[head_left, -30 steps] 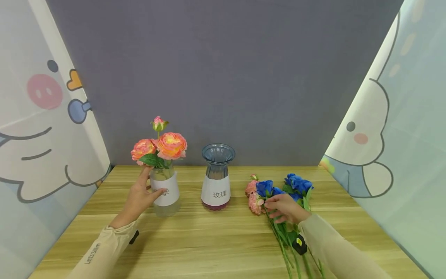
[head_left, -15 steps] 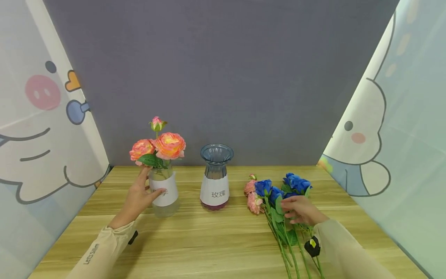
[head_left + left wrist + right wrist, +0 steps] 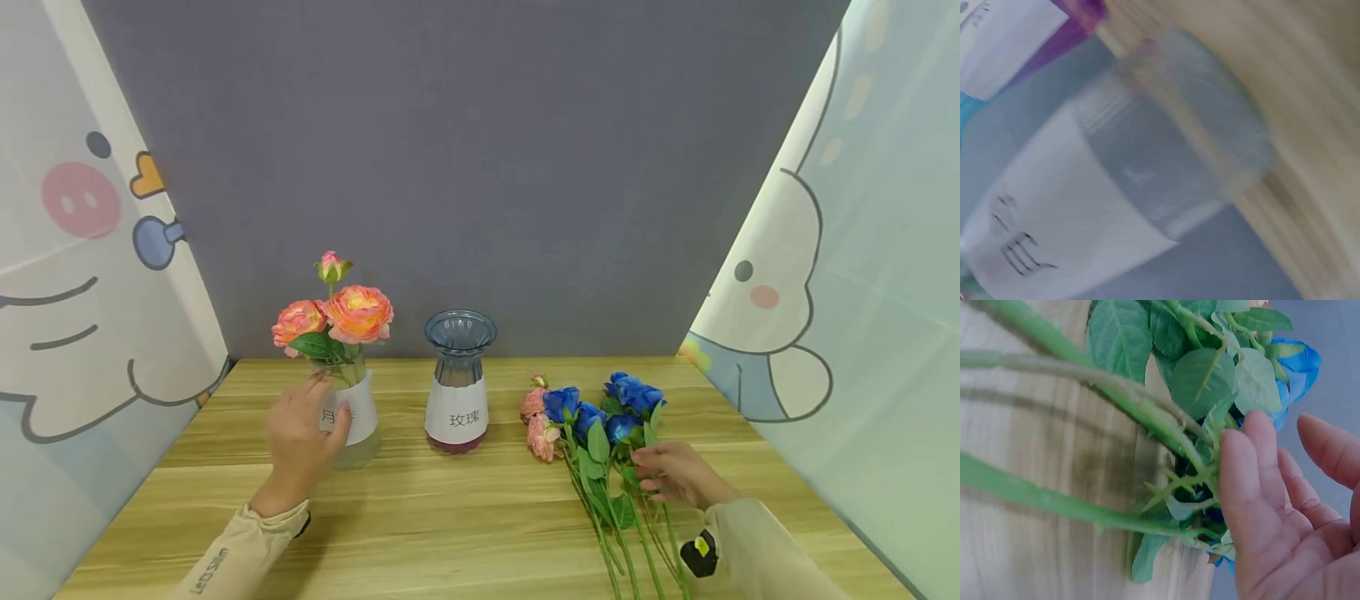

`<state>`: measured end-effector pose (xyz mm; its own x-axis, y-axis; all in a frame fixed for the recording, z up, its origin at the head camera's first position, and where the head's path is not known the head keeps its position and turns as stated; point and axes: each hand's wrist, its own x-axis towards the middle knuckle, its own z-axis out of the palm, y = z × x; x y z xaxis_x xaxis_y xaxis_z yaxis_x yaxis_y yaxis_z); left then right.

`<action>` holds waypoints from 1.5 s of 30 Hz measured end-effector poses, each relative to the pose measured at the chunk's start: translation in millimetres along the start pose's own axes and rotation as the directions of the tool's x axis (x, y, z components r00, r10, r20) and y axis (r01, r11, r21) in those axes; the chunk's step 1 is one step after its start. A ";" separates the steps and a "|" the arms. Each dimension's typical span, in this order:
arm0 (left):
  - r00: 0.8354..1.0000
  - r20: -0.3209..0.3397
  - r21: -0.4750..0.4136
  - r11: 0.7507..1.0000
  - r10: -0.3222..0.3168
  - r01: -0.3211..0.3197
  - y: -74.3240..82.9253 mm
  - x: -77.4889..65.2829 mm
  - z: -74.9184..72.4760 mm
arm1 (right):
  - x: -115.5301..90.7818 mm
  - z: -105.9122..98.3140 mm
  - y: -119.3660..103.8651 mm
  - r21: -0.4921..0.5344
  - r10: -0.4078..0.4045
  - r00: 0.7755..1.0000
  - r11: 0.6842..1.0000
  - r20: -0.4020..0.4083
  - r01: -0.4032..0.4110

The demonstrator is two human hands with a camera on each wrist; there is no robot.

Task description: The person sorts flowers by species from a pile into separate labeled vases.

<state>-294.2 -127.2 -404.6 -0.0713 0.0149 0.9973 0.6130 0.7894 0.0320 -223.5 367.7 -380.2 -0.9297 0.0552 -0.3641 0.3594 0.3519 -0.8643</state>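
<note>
My left hand [image 3: 300,437], blurred, is beside a clear glass vase [image 3: 358,454] with a white paper label, its fingertips overlapping the vase's left side. Orange-pink flowers [image 3: 360,314] stand in it. The left wrist view shows this vase [image 3: 1147,169] large and tilted, with no finger visible. On the right, my right hand [image 3: 678,473] is over the stems of blue roses [image 3: 633,392] that lie on the table. In the right wrist view, its fingers [image 3: 1241,481] are loosely extended against the leaves and thorny stems [image 3: 1060,503], the thumb apart from them.
A blue-grey glass vase [image 3: 459,367] with a purplish base and a white label stands mid-table. Pink flowers [image 3: 543,437] lie left of the blue roses. A grey panel [image 3: 480,167] closes off the back, and cartoon-printed sheets flank the wooden table [image 3: 420,533].
My right hand has moved right, from the flower heads at the left of the bunch to the stems farther right. My left hand has drawn slightly back from the clear vase.
</note>
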 end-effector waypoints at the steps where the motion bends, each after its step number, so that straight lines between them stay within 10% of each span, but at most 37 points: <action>1: 0.999 -0.019 -0.008 0.999 0.040 -0.040 2.7 2.6 2.3 | -1.0 -1.6 1.0 -0.003 0.004 1.000 1.000 -0.007 -0.004; 5: 0.991 0.050 -0.136 0.984 0.126 -0.118 12.9 10.0 10.5 | -5.0 -11.4 4.8 -0.013 0.009 1.000 1.000 -0.027 -0.010; 8: 0.974 0.204 -0.255 0.966 0.103 -0.049 20.8 12.0 17.7 | -8.5 -22.6 8.1 0.000 0.013 0.999 1.000 -0.034 -0.013; 14: 0.859 0.510 -0.287 0.936 -0.033 0.206 33.5 16.1 41.2 | -13.1 -44.2 17.5 0.044 0.053 0.995 0.998 -0.083 -0.050; 19: 0.793 0.600 -0.249 0.919 -0.103 0.307 39.1 24.9 58.8 | -12.1 -53.1 26.4 0.055 0.087 0.990 0.995 -0.113 -0.081; 30: 0.788 0.610 -0.281 0.907 -0.082 0.313 46.0 35.3 73.6 | -9.6 -45.2 36.9 0.056 0.139 0.988 0.989 -0.074 -0.135; 37: 0.822 0.561 -0.255 0.925 -0.095 0.281 46.9 31.7 79.2 | -4.4 -32.9 43.1 0.076 0.157 0.985 0.985 -0.072 -0.152; 45: 0.806 0.576 -0.299 0.881 -0.138 0.365 48.8 33.1 85.6 | 1.9 -19.9 48.9 0.151 0.153 0.988 0.977 -0.009 -0.150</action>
<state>-334.0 -35.7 -375.6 -0.5957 0.2564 0.7612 0.7497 0.5177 0.4123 -209.3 403.6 -416.3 -0.8646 0.1172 -0.4885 0.5024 0.1948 -0.8424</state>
